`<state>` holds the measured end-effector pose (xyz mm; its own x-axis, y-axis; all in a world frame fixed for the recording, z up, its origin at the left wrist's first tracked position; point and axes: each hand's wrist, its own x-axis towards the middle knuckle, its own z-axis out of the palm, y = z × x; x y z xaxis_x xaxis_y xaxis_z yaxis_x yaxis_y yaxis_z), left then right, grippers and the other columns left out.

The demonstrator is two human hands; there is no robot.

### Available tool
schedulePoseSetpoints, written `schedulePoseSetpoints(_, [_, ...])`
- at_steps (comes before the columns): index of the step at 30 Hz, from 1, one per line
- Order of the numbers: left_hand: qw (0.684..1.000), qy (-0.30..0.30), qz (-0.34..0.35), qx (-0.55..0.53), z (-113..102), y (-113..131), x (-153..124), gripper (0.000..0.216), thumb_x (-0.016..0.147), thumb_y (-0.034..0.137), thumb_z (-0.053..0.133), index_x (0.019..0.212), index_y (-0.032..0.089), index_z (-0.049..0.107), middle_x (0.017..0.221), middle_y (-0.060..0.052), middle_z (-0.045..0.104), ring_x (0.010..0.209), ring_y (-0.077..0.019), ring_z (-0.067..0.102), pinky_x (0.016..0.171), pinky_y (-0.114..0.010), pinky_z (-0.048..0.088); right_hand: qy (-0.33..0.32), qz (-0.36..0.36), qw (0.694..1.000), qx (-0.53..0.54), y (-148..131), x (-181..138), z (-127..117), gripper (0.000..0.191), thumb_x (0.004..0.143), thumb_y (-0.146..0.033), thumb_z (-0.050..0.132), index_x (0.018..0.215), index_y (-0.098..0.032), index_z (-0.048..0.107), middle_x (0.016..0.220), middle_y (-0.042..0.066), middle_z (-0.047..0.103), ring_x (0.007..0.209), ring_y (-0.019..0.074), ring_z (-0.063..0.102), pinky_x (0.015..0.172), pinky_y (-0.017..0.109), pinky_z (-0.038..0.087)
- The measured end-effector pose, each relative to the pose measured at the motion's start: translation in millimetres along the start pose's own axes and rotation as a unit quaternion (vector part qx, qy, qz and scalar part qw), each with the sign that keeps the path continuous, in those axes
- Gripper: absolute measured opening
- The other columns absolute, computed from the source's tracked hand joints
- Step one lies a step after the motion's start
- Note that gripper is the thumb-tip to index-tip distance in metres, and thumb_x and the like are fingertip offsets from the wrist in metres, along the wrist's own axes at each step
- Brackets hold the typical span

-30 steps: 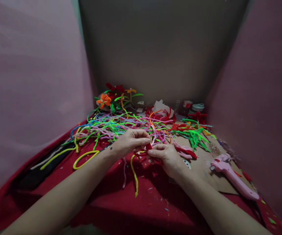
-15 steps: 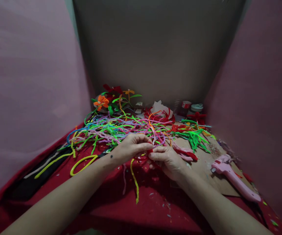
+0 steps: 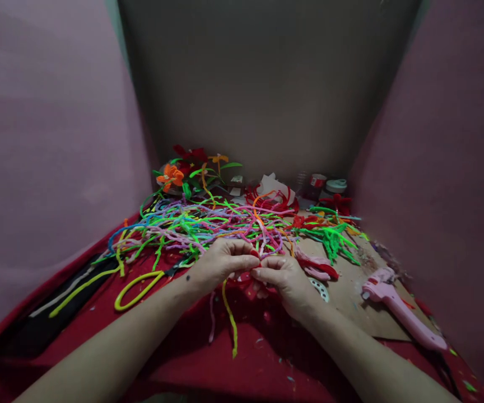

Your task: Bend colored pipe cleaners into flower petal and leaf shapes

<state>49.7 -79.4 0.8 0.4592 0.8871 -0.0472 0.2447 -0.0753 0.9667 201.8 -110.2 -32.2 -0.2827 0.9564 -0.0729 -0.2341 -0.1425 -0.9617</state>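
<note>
My left hand (image 3: 228, 262) and my right hand (image 3: 286, 277) meet at the middle, fingertips pinched close together. Between them is a short piece of red pipe cleaner (image 3: 255, 254), mostly covered by the fingers. Just beyond the hands spreads a tangled pile of pipe cleaners (image 3: 208, 225) in green, pink, purple and blue. Below the left hand a yellow pipe cleaner (image 3: 231, 324) hangs toward the front. A pink and red bundle of pipe cleaners (image 3: 317, 264) lies beyond the right hand.
A pink glue gun (image 3: 399, 308) rests at the right, partly on a cardboard sheet (image 3: 353, 305). Left of my hands lies a tool with a yellow loop handle (image 3: 158, 275). Pipe-cleaner flowers (image 3: 171, 176) stand at the back left. A lidded jar (image 3: 336, 186) stands at the back right.
Both hands have dropped slightly toward me, still pinching together at the red pipe cleaner. The view has shifted a little.
</note>
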Motion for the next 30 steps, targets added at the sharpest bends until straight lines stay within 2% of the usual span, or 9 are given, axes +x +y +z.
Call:
schedulePoseSetpoints(2, [1.000,-0.004,-0.005,-0.014,0.9,-2.5,0.6,0.018,0.067,0.030,0.063,0.071,0.012,0.063,0.051,0.004,0.051,0.044,-0.0057,0.038,0.044,-0.019,0.029,0.004,0.000,1.000,-0.015,-1.8,-0.9,2.2,0.016,0.065,-0.024,0.064,0.055,-0.014,0.058,0.048,0.000,0.058,0.042,0.0094,0.048,0.046,0.023,0.035])
schedulePoseSetpoints(4, [1.000,0.017,0.011,0.002,3.4,-4.2,0.4,0.017,0.067,0.029,0.063,0.066,0.012,0.061,0.052,0.003,0.051,0.047,-0.0065,0.041,0.046,-0.019,0.030,0.009,0.001,1.000,-0.027,-2.9,-1.3,2.9,0.016,0.065,-0.025,0.063,0.055,-0.013,0.059,0.049,0.000,0.059,0.043,0.0093,0.048,0.048,0.023,0.036])
schedulePoseSetpoints(7, [0.995,0.059,0.056,0.059,8.1,-4.8,-1.5,0.013,0.069,0.024,0.061,0.064,0.012,0.061,0.056,0.003,0.053,0.054,-0.0085,0.046,0.052,-0.020,0.035,0.004,-0.007,0.999,-0.037,-1.9,-0.9,1.8,0.013,0.063,-0.024,0.063,0.058,-0.012,0.062,0.051,0.001,0.060,0.047,0.0102,0.049,0.051,0.024,0.037])
schedulePoseSetpoints(13, [0.967,0.088,0.143,0.190,9.2,-1.8,-3.3,0.013,0.073,0.022,0.056,0.063,0.014,0.061,0.059,0.002,0.055,0.058,-0.0095,0.048,0.058,-0.021,0.037,0.009,0.010,1.000,-0.017,2.2,-1.1,2.3,0.008,0.063,-0.022,0.062,0.061,-0.014,0.063,0.049,0.000,0.059,0.043,0.0100,0.048,0.048,0.024,0.035])
schedulePoseSetpoints(18, [0.993,0.041,0.093,0.056,-1.3,3.9,0.4,0.021,0.074,0.035,0.057,0.080,0.014,0.059,0.070,0.000,0.058,0.064,-0.0114,0.052,0.060,-0.022,0.041,0.064,-0.034,0.995,0.068,-3.7,-0.3,1.9,0.017,0.062,-0.028,0.070,0.060,-0.014,0.062,0.053,-0.001,0.057,0.048,0.0094,0.048,0.050,0.023,0.035])
schedulePoseSetpoints(20, [0.996,0.010,0.075,0.043,-4.5,5.1,0.5,0.023,0.071,0.034,0.061,0.082,0.014,0.060,0.073,0.000,0.060,0.066,-0.0118,0.053,0.061,-0.023,0.042,0.087,-0.039,0.991,0.092,-5.4,1.4,0.0,0.018,0.060,-0.028,0.072,0.061,-0.014,0.062,0.055,-0.002,0.056,0.049,0.0084,0.046,0.051,0.022,0.034])
schedulePoseSetpoints(22, [0.995,-0.005,0.070,0.065,-5.5,5.2,-0.1,0.021,0.072,0.033,0.061,0.075,0.013,0.062,0.069,0.000,0.058,0.063,-0.0108,0.051,0.060,-0.022,0.040,0.092,-0.048,0.989,0.104,-5.6,3.3,-1.4,0.017,0.060,-0.027,0.073,0.060,-0.014,0.062,0.055,-0.003,0.055,0.049,0.0073,0.043,0.051,0.022,0.033])
schedulePoseSetpoints(25, [0.997,0.004,0.062,0.039,-4.3,3.0,-0.5,0.022,0.074,0.033,0.059,0.070,0.012,0.062,0.063,0.001,0.054,0.058,-0.0087,0.047,0.056,-0.021,0.037,0.091,-0.062,0.986,0.126,-4.2,5.3,-1.8,0.015,0.060,-0.024,0.073,0.060,-0.015,0.061,0.055,-0.004,0.054,0.050,0.0067,0.042,0.052,0.022,0.033])
schedulePoseSetpoints(30, [0.988,0.025,0.012,-0.150,1.5,-4.8,2.1,0.029,0.065,0.032,0.069,0.087,0.017,0.057,0.068,0.003,0.054,0.052,-0.0059,0.046,0.047,-0.018,0.033,0.087,-0.069,0.981,0.161,-3.9,5.9,-1.1,0.009,0.062,-0.021,0.070,0.065,-0.016,0.064,0.056,-0.003,0.056,0.049,0.0081,0.045,0.052,0.023,0.034])
